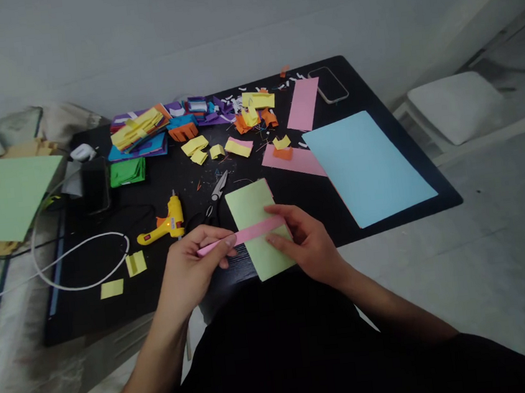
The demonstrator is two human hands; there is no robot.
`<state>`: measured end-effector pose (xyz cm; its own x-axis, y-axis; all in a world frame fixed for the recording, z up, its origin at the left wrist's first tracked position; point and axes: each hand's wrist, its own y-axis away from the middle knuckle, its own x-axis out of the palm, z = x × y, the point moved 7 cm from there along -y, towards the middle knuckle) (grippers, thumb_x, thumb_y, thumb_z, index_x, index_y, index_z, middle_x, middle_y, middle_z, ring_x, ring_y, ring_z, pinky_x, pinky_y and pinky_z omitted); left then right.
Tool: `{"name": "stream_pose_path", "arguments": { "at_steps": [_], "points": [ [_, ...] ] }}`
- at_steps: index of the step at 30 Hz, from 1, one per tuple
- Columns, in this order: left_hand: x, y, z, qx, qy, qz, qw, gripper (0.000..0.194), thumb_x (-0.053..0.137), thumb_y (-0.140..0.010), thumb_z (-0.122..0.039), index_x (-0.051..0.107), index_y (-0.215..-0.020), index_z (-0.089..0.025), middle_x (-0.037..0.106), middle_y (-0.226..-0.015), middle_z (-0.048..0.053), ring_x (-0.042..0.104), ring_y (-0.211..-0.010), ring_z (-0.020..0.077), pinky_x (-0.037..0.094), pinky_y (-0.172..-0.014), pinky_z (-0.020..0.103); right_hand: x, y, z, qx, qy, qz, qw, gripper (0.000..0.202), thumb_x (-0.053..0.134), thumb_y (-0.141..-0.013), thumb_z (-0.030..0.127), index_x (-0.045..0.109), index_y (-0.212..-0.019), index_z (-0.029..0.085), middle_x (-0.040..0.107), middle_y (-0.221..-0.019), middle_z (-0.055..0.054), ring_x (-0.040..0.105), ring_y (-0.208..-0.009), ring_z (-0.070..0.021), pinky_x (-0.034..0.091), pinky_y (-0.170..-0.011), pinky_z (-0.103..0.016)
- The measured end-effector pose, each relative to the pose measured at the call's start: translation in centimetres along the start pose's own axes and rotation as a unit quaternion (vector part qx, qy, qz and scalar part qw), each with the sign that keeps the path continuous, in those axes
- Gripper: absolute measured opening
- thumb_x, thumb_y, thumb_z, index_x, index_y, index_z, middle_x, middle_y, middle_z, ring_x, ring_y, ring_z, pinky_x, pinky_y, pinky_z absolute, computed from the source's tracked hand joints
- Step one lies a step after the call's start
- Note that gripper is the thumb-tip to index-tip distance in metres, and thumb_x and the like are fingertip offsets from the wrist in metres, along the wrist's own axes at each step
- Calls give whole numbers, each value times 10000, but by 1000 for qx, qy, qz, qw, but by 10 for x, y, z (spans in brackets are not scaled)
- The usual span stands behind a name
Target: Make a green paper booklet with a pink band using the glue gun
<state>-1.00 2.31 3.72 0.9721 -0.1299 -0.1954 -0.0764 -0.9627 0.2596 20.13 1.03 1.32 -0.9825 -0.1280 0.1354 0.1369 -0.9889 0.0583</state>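
Note:
A pink paper strip (256,229) lies across a light green paper rectangle (262,262) near the table's front edge. My left hand (199,256) pinches the strip's left end between thumb and fingers, beyond the green paper's edge. On the other side, my right hand (307,238) is closed on the right edge of the green paper and the strip's right end, thumb on top. Pink shows along the green paper's upper right edge. Just beyond it lie scissors (217,192) with their blades pointing away. A yellow glue gun (169,222) is left of the scissors.
Folded coloured paper bundles (140,129) and scraps (251,116) cover the table's back. Blue sheets (372,169) lie at right, beside pink pieces (303,103) and a phone-shaped frame (329,85). A white cable (84,240) loops at left, near yellow pieces (111,288).

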Motion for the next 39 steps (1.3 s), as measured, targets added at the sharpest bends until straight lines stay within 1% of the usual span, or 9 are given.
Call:
{"name": "stream_pose_path", "arguments": {
  "at_steps": [4, 9, 12, 16, 18, 22, 29, 34, 39],
  "points": [
    [-3, -3, 2, 1, 1, 10, 1000, 192, 828, -846, -353, 788, -915, -178, 762, -721, 13, 624, -565, 91, 500, -554, 186, 2, 0, 0, 9, -21, 9, 1000, 434, 801, -893, 340, 660, -1298, 274, 759, -1107, -42, 719, -961, -194, 617, -817, -343],
    [0, -6, 4, -3, -25, 73, 997, 288, 815, -850, -382, 796, -1059, -186, 777, -721, 17, 667, -584, 121, 548, -597, 222, 2, 2, -1, 23, -19, 20, 999, 509, 803, -897, 349, 589, -1358, 312, 739, -994, -17, 686, -768, -175, 594, -667, -326],
    [3, -7, 0, 18, -63, 129, 989, 213, 768, -886, -385, 805, -952, -186, 796, -787, 41, 719, -688, 150, 570, -672, 249, 2, 3, 0, 24, -8, 25, 999, 601, 800, -904, 350, 529, -1440, 333, 729, -966, -13, 671, -728, -175, 581, -642, -329],
    [3, -5, -7, 50, -113, 168, 978, 207, 722, -930, -387, 784, -886, -195, 780, -841, 31, 707, -786, 152, 538, -725, 245, 2, 4, -2, 41, -14, 14, 999, 732, 809, -894, 346, 443, -1528, 323, 739, -951, -12, 683, -747, -186, 577, -665, -337],
    [4, -4, -9, 57, -120, 177, 975, 214, 697, -951, -383, 765, -884, -192, 751, -820, 20, 676, -772, 143, 513, -706, 240, 2, 4, -2, 45, -12, 13, 999, 669, 818, -879, 352, 514, -1472, 294, 750, -984, -28, 700, -809, -198, 585, -712, -351],
    [5, -2, -8, 68, -104, 179, 976, 210, 678, -963, -361, 720, -862, -181, 702, -785, 5, 627, -748, 132, 484, -684, 233, 4, 2, -5, 74, -15, 39, 996, 398, 842, -835, 400, 697, -1163, 228, 760, -1026, -51, 715, -894, -208, 591, -787, -365],
    [5, 1, -9, 80, -89, 163, 979, 195, 671, -954, -311, 685, -813, -176, 648, -742, -8, 577, -697, 115, 451, -636, 216, 10, 0, -6, 128, -64, 98, 985, 433, 909, -767, 442, 724, -1077, 202, 777, -1003, -50, 723, -871, -191, 602, -802, -355],
    [5, 3, -10, 77, -80, 160, 981, 182, 685, -935, -300, 701, -801, -179, 683, -756, 10, 595, -689, 124, 456, -626, 224, 10, -2, -4, 121, -46, 89, 988, 378, 822, -856, 537, 784, -998, 189, 776, -899, -48, 694, -763, -171, 571, -672, -312],
    [2, 4, -11, 82, -89, 159, 980, 182, 688, -925, -295, 698, -784, -181, 713, -776, 18, 610, -683, 123, 468, -617, 218, 8, -1, -1, 101, -14, 71, 992, 379, 825, -850, 551, 791, -928, 182, 733, -794, -18, 633, -671, -145, 510, -580, -266]
  ]
}}
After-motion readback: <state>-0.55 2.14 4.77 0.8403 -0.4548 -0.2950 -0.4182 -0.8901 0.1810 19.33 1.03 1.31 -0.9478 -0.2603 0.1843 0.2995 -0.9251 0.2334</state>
